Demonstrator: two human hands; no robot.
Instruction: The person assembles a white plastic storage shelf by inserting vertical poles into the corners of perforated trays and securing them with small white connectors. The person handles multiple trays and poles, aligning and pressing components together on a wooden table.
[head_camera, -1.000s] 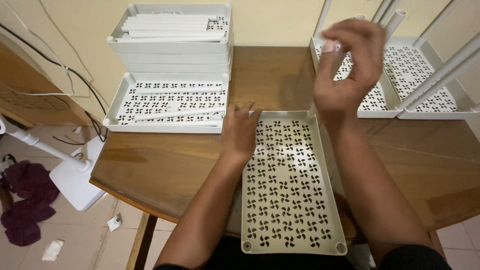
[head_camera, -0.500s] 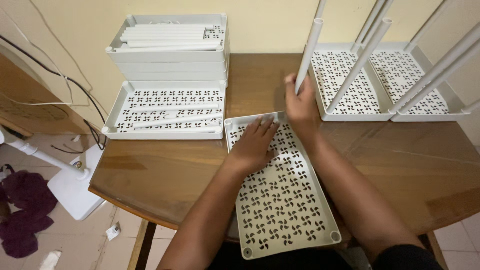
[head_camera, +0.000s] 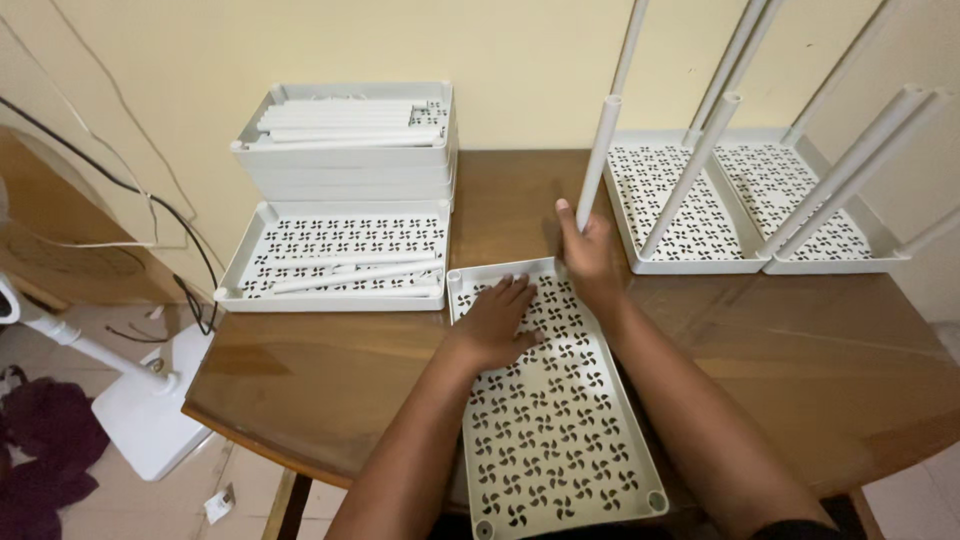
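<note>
A white perforated plastic tray (head_camera: 560, 440) lies flat on the brown wooden table (head_camera: 330, 370) in front of me. My left hand (head_camera: 497, 320) rests palm down on the tray's far left part, fingers spread. My right hand (head_camera: 590, 255) grips the lower end of a white plastic tube (head_camera: 598, 160), held upright at the tray's far right corner.
Two trays (head_camera: 690, 200) with upright tubes stand at the back right. At the back left, a tray (head_camera: 340, 255) holds loose tubes before a stack of trays (head_camera: 350, 145) topped with tubes. A white fan base (head_camera: 150, 410) and dark cloth (head_camera: 40, 440) lie on the floor at left.
My right hand came down from near the back trays with a tube and stood it at the tray's far right corner. My left hand slid onto the tray, which turned slightly.
</note>
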